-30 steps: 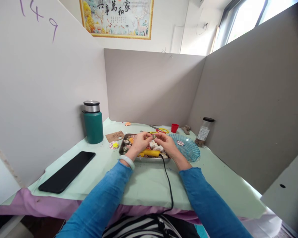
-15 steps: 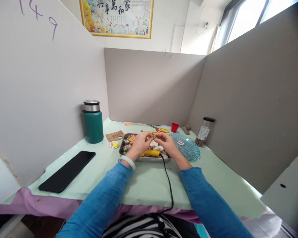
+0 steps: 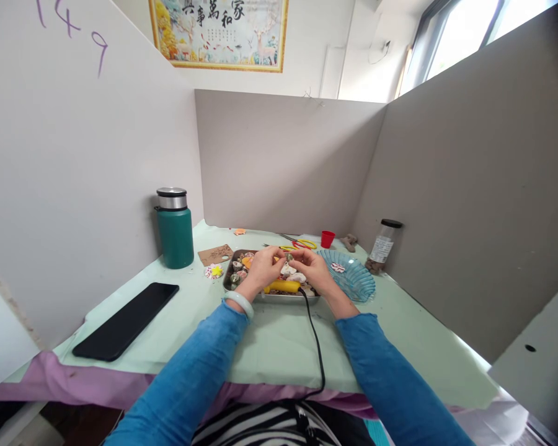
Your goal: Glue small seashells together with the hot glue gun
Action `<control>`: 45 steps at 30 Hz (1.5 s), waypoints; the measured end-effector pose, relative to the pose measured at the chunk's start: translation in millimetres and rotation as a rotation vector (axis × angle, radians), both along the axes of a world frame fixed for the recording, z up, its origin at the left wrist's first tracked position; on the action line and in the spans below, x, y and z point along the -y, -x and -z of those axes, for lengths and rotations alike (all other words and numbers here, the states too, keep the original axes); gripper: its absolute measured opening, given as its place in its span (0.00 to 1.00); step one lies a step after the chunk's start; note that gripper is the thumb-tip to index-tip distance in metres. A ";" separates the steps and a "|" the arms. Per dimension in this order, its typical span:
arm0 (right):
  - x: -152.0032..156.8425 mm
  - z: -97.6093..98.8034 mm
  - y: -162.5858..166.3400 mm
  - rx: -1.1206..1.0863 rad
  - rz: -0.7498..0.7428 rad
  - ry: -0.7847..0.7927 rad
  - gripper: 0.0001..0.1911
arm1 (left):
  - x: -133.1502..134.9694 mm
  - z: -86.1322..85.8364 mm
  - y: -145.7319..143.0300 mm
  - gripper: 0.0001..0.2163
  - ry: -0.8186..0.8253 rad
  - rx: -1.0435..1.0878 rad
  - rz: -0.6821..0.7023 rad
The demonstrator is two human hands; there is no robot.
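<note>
Both my hands meet above a metal tray [image 3: 279, 299] full of shells and small decorative pieces. Between their fingertips is a small greenish-brown piece [image 3: 289, 257], perhaps a shell; its kind is too small to make out. My left hand [image 3: 266, 269], with a pale bangle [image 3: 239, 303] at the wrist, pinches it from the left. From the other side, the fingers of my right hand [image 3: 312, 267] are closed on it. Below the hands, a yellow-handled corded tool [image 3: 283, 286] rests across the tray, its tip hidden behind my left hand.
Right of the tray is a blue scalloped plate [image 3: 360, 279] bearing a small patterned piece. Scissors [image 3: 304, 244], a red cup [image 3: 327, 239] and a jar [image 3: 384, 246] stand behind. A green bottle [image 3: 175, 238], phone [image 3: 126, 321] and brown card [image 3: 214, 254] occupy the left. A black cord [image 3: 317, 347] crosses the front edge.
</note>
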State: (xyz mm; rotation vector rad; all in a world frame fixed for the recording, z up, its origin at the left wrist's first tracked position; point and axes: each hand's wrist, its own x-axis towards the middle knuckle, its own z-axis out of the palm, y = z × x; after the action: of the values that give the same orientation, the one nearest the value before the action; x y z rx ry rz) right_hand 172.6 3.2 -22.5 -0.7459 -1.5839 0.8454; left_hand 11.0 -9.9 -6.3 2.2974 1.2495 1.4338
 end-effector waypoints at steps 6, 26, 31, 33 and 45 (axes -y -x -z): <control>-1.5 2.9 0.2 0.022 0.022 -0.050 0.16 | 0.2 -2.4 -1.7 0.03 0.105 0.079 -0.003; -0.1 0.8 0.8 0.044 0.096 -0.008 0.16 | 0.3 -7.2 0.9 0.08 0.265 0.183 0.072; 1.4 0.0 1.1 0.053 0.101 -0.037 0.16 | -0.5 -6.9 0.6 0.09 0.319 0.294 0.108; 2.6 -0.6 1.3 0.061 0.087 -0.047 0.15 | -0.9 -6.7 0.9 0.10 0.356 0.349 0.156; 3.5 -2.5 0.9 0.036 0.023 -0.060 0.14 | -2.9 -4.0 2.5 0.12 0.506 0.499 0.354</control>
State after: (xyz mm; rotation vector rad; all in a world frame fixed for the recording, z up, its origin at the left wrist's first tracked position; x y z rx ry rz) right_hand 171.7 -0.3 -20.0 -0.7385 -1.6228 0.7682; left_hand 8.5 -7.0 -2.3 1.5953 0.8708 1.2681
